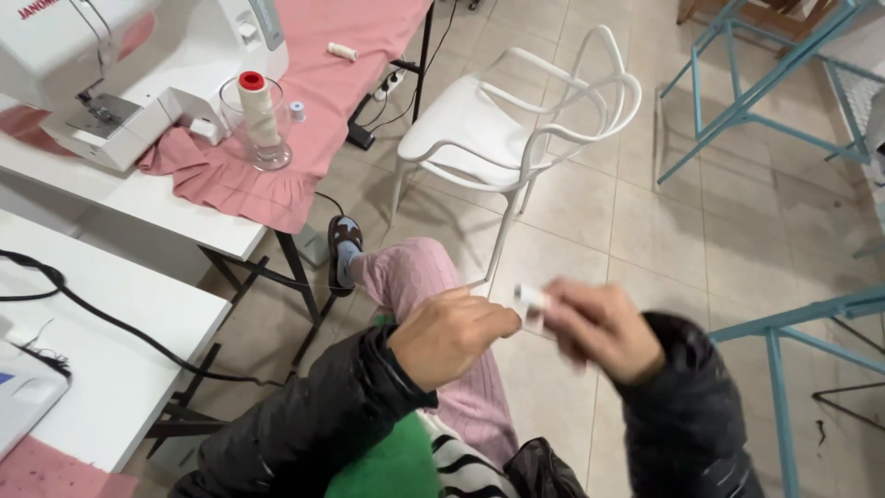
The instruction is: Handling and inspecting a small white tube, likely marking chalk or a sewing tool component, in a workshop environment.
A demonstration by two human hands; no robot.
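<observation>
My right hand (601, 327) is blurred and grips a small white object (531, 302), possibly a thread spool, at its fingertips. My left hand (450, 334) is curled just to its left, thumb and fingers touching the same white object. Both hands are held over my pink-trousered leg (415, 277), above the tiled floor. Black jacket sleeves cover both arms.
A white sewing machine (111, 65) stands on a white table (184, 207) with pink fabric (230, 175) and a glass holding a red-capped thread cone (258, 111). A white chair (516, 120) is ahead. Teal metal frames (737, 101) stand at right. A black cable (111, 318) crosses the near table.
</observation>
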